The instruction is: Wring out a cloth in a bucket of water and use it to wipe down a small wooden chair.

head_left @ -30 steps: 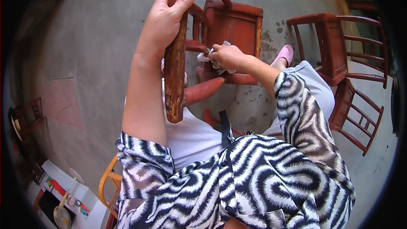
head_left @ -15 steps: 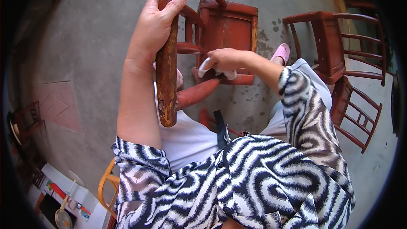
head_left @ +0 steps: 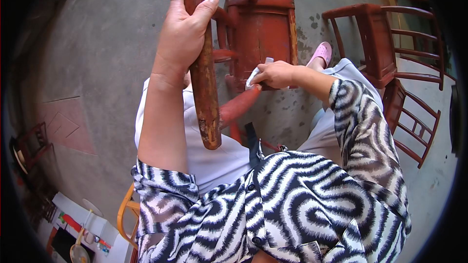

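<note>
My left hand (head_left: 184,27) is closed round the upper part of a worn red-brown wooden chair post (head_left: 206,112), whose paint is chipped down to bare wood. My right hand (head_left: 275,74) grips a crumpled white cloth (head_left: 252,75) against the upper end of a red round bar (head_left: 236,107), which runs down to the post. Behind them is a red wooden panel (head_left: 261,27) with a framed edge and worn yellowish side. The post partly hides my lap.
Two red chairs (head_left: 365,39) (head_left: 409,122) stand at the right, another dark chair (head_left: 31,146) at far left. A yellow chair (head_left: 126,214) is beside me; a white table (head_left: 100,231) with assorted items is at lower left. My pink shoe (head_left: 322,51) rests on the concrete floor (head_left: 97,44).
My right hand and the cloth have shifted to the right and down onto the bar's end. My left hand, still on the post, moved left, then slightly right with it.
</note>
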`<state>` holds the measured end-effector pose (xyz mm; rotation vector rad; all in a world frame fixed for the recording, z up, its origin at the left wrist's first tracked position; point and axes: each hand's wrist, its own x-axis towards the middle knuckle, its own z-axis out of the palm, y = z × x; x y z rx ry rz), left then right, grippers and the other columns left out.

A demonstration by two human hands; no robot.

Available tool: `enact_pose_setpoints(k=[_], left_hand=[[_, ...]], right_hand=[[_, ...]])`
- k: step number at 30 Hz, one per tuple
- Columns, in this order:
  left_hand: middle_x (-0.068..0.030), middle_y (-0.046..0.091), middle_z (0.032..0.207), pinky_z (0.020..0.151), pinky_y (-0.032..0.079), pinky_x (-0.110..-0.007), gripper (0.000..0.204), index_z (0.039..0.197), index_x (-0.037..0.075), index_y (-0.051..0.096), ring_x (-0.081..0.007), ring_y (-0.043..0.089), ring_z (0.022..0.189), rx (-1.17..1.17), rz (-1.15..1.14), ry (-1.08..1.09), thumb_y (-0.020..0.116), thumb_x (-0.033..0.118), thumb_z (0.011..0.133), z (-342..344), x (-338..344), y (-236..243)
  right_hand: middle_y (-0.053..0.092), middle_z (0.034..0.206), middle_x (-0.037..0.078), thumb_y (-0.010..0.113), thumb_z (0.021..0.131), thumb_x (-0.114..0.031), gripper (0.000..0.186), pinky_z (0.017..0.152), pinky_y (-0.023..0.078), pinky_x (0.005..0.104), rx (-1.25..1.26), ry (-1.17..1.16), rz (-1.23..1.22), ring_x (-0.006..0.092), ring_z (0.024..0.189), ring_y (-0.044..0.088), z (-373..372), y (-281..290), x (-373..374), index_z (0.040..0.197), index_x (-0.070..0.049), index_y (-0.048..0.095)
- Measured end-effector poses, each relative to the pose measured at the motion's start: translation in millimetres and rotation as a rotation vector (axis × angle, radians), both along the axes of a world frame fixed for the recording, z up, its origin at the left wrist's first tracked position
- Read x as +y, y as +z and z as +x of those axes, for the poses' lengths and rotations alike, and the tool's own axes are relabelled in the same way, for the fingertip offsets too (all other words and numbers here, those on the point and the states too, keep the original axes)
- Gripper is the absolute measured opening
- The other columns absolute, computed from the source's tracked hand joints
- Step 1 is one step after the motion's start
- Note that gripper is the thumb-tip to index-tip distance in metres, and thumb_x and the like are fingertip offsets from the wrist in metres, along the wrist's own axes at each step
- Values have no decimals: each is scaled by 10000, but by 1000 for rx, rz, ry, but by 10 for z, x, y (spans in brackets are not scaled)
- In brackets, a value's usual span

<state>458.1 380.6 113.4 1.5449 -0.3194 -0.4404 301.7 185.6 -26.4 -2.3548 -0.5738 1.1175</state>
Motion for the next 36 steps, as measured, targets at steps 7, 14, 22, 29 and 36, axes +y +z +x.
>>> enact_pose_setpoints(k=[7, 14, 22, 29, 36], left_hand=[[-64, 609, 974, 803, 424, -238, 480, 1275, 1, 395, -103, 543, 900, -3, 11, 13, 577, 202, 879, 2, 31, -23], [-54, 612, 973, 803, 422, -244, 462, 1270, 11, 406, -100, 541, 894, 27, -17, 3, 566, 204, 882, 47, -51, -67], [-42, 619, 981, 770, 420, -239, 458, 1268, 32, 413, -93, 541, 889, 21, 60, 10, 565, 225, 881, 33, 39, 25], [-45, 621, 982, 770, 421, -244, 471, 1274, 32, 407, -98, 543, 888, 0, 18, 2, 566, 234, 880, 34, 0, 2], [-40, 620, 978, 764, 425, -243, 472, 1280, 31, 404, -95, 542, 883, 9, 72, 3, 563, 222, 879, 28, 32, 31]], right_hand=[[572, 1048, 117, 496, 779, -131, 371, 835, 450, 399, 79, -228, -221, 305, 977, 563, -182, 49, -510, 1108, -233, 632], [548, 1144, 85, 514, 780, -142, 373, 879, 433, 380, 19, -123, 59, 273, 1044, 541, 306, -56, 322, 1118, -254, 626], [626, 1049, 76, 485, 732, -70, 479, 878, 426, 395, 119, -140, -82, 261, 1011, 575, -21, -102, -243, 1136, -291, 619], [641, 988, 137, 522, 777, -152, 364, 807, 468, 376, 122, -401, 145, 316, 899, 610, 220, -175, 321, 1121, -201, 630], [647, 975, 129, 522, 764, -167, 379, 801, 468, 380, 113, -321, -65, 295, 910, 610, 31, -121, 28, 1124, -214, 631]])
